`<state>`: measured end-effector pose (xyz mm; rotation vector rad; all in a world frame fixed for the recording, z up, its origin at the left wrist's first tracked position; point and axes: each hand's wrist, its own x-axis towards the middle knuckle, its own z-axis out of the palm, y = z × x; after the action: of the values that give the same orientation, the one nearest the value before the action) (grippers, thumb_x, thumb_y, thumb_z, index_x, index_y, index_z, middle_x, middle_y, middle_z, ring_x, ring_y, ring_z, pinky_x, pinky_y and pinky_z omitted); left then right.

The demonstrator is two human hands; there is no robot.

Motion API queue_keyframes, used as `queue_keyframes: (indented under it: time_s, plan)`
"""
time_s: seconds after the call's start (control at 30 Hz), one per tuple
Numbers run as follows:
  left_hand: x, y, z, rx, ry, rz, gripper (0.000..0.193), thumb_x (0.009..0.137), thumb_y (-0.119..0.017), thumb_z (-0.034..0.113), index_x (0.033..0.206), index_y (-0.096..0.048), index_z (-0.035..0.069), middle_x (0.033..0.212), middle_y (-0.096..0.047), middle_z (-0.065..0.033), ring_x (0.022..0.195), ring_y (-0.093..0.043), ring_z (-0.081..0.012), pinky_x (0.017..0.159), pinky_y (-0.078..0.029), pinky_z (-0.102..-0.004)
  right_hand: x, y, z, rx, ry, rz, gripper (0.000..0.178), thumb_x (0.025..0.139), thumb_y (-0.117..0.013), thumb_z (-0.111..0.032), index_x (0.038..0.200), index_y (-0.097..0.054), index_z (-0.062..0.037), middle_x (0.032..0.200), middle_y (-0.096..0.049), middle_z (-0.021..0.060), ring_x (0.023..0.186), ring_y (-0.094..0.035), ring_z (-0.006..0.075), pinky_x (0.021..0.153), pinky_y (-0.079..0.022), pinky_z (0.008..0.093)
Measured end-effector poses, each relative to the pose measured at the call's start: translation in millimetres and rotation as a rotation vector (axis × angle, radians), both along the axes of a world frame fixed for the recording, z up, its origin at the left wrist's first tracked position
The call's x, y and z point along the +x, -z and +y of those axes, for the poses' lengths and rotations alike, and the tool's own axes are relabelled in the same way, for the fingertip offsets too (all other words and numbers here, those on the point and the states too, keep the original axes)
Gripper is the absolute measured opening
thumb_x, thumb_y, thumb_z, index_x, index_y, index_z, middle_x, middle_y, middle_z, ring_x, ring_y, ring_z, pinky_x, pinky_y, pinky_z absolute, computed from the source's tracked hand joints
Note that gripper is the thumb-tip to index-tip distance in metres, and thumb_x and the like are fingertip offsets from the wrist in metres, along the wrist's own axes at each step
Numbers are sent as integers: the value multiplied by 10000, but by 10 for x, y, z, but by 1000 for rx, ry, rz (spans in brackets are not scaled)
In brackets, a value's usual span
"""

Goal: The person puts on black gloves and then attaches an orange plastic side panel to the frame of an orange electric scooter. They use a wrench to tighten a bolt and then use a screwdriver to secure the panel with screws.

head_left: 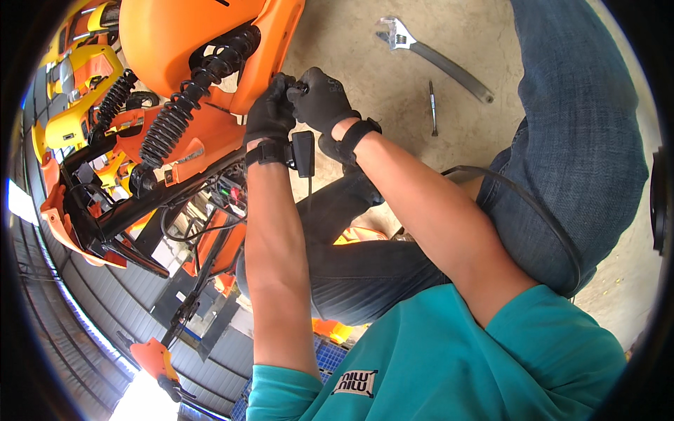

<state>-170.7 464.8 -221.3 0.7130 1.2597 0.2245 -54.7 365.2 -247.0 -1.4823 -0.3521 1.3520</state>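
Observation:
My left hand, in a black glove, is closed beside the lower edge of an orange body panel. Right against it is my right hand, also gloved in black, its fingers curled in a pinch. The fingertips of both hands meet, and whatever lies between them is too small and dark to make out. A black coil-spring shock absorber slants across the vehicle, left of my hands. Both wrists carry black straps, and a small black box sits at the left one.
An adjustable wrench with a dark handle lies on the concrete floor, near a thin screwdriver-like tool. My jeans-clad leg fills the right side. A black cable crosses it. More yellow and orange vehicles stand at left.

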Motion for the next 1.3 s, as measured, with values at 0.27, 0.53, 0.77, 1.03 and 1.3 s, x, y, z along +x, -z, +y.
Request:
queue_keyframes:
  time_s: [0.27, 0.53, 0.77, 1.03, 1.3]
  plan:
    - [67, -86, -94, -49, -145, -76, 283, 975, -526, 168, 1141, -574, -56, 983, -656, -122, 878, -630, -229, 767, -510, -327, 72, -103, -40, -2, -30, 369, 290, 905, -607, -265, 894, -604, 25, 685, -641, 145, 568, -644, 223, 554, -528, 341]
    - [-28, 59, -36, -1, -162, -12, 223, 942, -544, 122, 1090, -589, -39, 951, -652, -121, 869, -629, -226, 784, -518, -323, 166, -115, -37, -62, 8, 721, 322, 935, -589, -300, 834, -604, 6, 645, -615, 108, 536, -601, 187, 522, -511, 309]
    - [-100, 174, 54, -53, -157, -11, 220, 974, -545, 173, 1090, -610, -3, 1018, -665, -109, 934, -625, -224, 869, -505, -334, 42, -48, 29, -73, -36, -58, 288, 835, -646, -260, 874, -572, 16, 846, -662, 231, 861, -647, 402, 772, -517, 463]
    - [-35, 76, -6, -6, -101, -69, 181, 981, -544, 182, 1039, -617, 28, 958, -657, -73, 869, -612, -192, 827, -494, -305, 63, -41, -14, -25, -44, -86, 325, 829, -661, -288, 925, -578, 11, 859, -661, 245, 888, -647, 411, 781, -512, 468]
    - [124, 17, -69, 51, -144, 82, 168, 980, -558, 233, 929, -611, 82, 808, -630, -25, 730, -578, -159, 673, -459, -276, 138, -58, -5, -39, -39, 242, 326, 861, -650, -313, 848, -624, 12, 702, -671, 171, 682, -683, 289, 675, -528, 388]
